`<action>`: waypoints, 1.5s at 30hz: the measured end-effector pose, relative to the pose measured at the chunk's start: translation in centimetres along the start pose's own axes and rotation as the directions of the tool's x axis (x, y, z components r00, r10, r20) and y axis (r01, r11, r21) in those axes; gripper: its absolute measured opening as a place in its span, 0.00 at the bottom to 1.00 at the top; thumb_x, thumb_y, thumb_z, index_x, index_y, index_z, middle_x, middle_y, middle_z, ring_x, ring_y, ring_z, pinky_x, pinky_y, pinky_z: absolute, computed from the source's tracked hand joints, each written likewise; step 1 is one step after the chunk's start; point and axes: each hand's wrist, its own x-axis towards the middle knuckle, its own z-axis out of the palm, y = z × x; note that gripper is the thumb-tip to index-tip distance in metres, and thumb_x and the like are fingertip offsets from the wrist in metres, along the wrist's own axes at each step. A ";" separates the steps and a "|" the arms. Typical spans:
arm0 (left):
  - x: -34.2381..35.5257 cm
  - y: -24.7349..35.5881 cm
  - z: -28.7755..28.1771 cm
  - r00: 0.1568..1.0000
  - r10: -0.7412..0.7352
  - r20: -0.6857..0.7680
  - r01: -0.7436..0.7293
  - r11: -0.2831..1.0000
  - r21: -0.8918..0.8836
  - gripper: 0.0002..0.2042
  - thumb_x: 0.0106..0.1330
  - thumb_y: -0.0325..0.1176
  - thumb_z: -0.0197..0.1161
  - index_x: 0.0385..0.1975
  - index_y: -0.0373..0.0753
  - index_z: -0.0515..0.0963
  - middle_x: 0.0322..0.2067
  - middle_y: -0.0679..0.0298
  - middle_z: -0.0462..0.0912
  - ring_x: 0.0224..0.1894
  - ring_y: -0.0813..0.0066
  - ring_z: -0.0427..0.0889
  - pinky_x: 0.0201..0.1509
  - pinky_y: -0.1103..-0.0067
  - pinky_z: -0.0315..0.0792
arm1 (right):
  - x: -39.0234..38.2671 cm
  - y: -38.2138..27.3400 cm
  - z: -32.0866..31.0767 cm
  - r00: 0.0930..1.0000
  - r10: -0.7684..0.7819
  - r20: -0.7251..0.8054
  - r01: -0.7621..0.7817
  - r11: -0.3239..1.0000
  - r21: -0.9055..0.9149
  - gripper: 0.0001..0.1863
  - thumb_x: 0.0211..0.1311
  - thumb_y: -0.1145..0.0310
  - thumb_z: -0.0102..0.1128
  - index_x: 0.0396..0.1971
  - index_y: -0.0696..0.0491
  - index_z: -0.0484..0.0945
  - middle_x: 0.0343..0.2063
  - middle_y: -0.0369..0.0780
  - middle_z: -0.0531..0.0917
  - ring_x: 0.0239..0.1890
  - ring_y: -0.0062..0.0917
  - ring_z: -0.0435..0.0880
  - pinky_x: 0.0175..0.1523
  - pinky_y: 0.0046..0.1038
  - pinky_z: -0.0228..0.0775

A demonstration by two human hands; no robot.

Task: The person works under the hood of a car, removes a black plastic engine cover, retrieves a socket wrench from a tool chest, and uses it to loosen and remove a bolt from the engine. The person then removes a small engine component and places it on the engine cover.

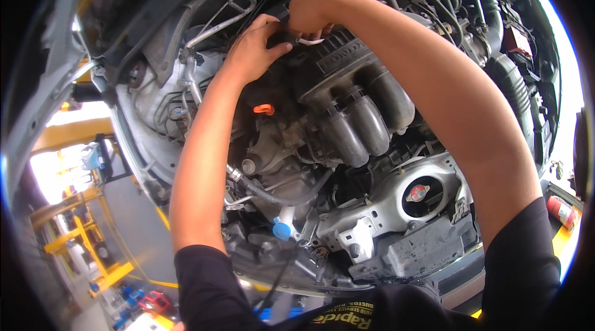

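Note:
Both my hands are at the far side of the engine, close together beside the black engine cover (338, 52). My left hand (253, 49) is bent round a dark part, its thumb apart from the fingers; the fingertips are partly hidden. My right hand (313, 13) is curled into a closed grip just right of it. A pale curved piece (310, 41) shows under its fingers, too little of it to name. Nearer to me sits the orange dipstick handle (264, 109), below my left hand. Black intake pipes (353, 126) curve down from the cover.
A blue reservoir cap (282, 229) and a radiator cap (418, 193) are at the near side. A hose (279, 198) crosses before the engine. Metal pipes (217, 30) run behind my left hand. A yellow frame (80, 232) stands at left, a red extinguisher (563, 212) at right.

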 end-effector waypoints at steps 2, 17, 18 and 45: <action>0.2 0.2 -0.3 1.000 0.012 0.013 -0.011 0.998 -0.054 0.21 0.67 0.36 0.69 0.57 0.35 0.78 0.55 0.60 0.81 0.60 0.58 0.80 0.62 0.68 0.73 | 0.2 0.0 -0.4 0.997 0.006 0.071 -0.001 0.997 -0.074 0.15 0.69 0.64 0.52 0.43 0.58 0.83 0.32 0.40 0.87 0.34 0.28 0.87 0.47 0.37 0.82; -0.2 -0.1 0.3 0.988 0.119 -0.094 -0.111 0.990 0.090 0.16 0.62 0.30 0.70 0.49 0.37 0.81 0.47 0.58 0.82 0.54 0.53 0.82 0.57 0.67 0.75 | 2.4 2.2 1.6 0.969 -0.248 -0.004 0.241 0.943 -0.229 0.13 0.65 0.70 0.58 0.39 0.60 0.89 0.35 0.41 0.92 0.36 0.26 0.91 0.45 0.28 0.82; -0.2 0.0 0.3 0.987 0.124 -0.098 -0.114 0.989 0.099 0.15 0.62 0.30 0.70 0.49 0.37 0.81 0.47 0.58 0.83 0.53 0.52 0.82 0.56 0.67 0.75 | 2.2 2.2 1.6 0.971 -0.240 -0.010 0.233 0.952 -0.199 0.13 0.65 0.70 0.58 0.39 0.61 0.88 0.35 0.41 0.92 0.35 0.25 0.91 0.44 0.28 0.83; -0.1 0.1 1.0 0.972 0.214 -0.100 -0.178 0.942 0.283 0.16 0.65 0.34 0.68 0.50 0.36 0.79 0.46 0.52 0.82 0.54 0.48 0.81 0.56 0.62 0.75 | 4.3 3.3 1.6 0.990 -0.002 -0.138 0.024 0.988 0.156 0.13 0.62 0.61 0.62 0.38 0.52 0.89 0.33 0.33 0.91 0.24 0.17 0.76 0.30 0.26 0.64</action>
